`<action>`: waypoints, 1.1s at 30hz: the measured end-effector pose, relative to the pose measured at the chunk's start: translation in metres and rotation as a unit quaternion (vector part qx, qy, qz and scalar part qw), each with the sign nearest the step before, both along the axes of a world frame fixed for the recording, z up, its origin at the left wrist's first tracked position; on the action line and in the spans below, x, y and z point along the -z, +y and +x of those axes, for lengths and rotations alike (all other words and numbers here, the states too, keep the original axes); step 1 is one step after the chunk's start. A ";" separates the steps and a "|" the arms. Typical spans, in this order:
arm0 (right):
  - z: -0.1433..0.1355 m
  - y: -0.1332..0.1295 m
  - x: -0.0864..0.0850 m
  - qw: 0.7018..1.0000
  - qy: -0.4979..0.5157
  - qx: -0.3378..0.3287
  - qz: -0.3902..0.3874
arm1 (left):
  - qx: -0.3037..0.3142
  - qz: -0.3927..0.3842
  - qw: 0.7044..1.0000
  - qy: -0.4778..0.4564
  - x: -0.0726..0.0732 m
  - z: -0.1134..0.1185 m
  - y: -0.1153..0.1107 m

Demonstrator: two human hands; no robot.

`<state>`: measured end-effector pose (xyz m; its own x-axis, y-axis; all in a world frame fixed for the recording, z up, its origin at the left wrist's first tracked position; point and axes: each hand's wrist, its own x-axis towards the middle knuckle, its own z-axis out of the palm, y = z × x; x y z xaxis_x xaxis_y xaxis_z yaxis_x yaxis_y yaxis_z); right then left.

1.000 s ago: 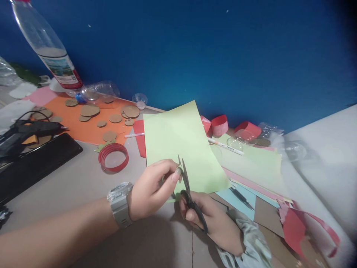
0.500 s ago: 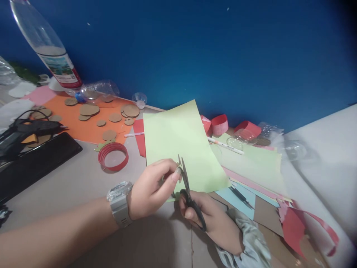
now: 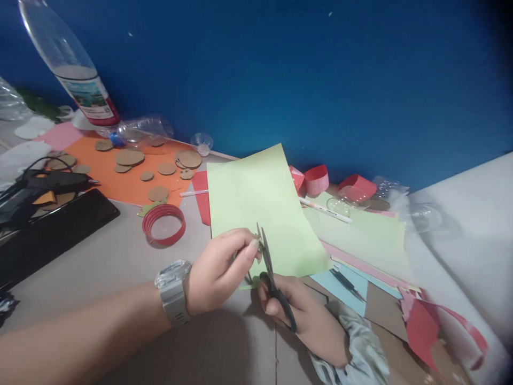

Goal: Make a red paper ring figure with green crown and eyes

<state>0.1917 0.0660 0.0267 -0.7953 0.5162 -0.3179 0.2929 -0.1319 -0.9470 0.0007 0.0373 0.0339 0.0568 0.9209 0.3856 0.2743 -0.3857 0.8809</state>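
My right hand [image 3: 298,310] is closed round the black handles of a pair of scissors [image 3: 267,254], whose blades point away from me and stand slightly apart. Between the thumb and fingers of my left hand [image 3: 224,267] is a small green paper piece [image 3: 258,240], mostly covered by the fingertips. The scissor blades are right at this piece; whether they touch it I cannot tell. Beneath both hands lies a large light green sheet of paper [image 3: 248,198]. A grey watch [image 3: 174,291] is on my left wrist.
Left of the sheet is a red ring [image 3: 163,224]. Cardboard discs [image 3: 130,156] lie on orange paper [image 3: 100,179], near a black glue gun [image 3: 52,184] and a tall plastic bottle [image 3: 80,80]. On the right are a white marker [image 3: 324,209], a black craft knife [image 3: 347,283] and red paper scraps [image 3: 420,326].
My left thumb and fingertips have shifted slightly on the small green paper piece by the blades. Otherwise the hands and scissors look almost the same; the view has moved a little.
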 end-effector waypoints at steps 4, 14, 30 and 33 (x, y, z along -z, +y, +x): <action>0.000 0.000 -0.001 1.000 -0.004 0.001 0.000 | -0.003 -0.007 1.000 0.003 0.000 0.000 -0.001; 0.000 0.000 -0.001 1.000 -0.007 -0.003 0.001 | -0.008 0.008 1.000 0.002 0.000 0.000 0.000; 0.001 -0.001 -0.003 1.000 -0.013 0.005 0.006 | -0.010 0.011 1.000 -0.008 0.001 0.000 0.000; 0.001 -0.002 -0.002 1.000 -0.012 0.011 0.000 | -0.009 0.003 1.000 -0.009 0.001 0.000 0.000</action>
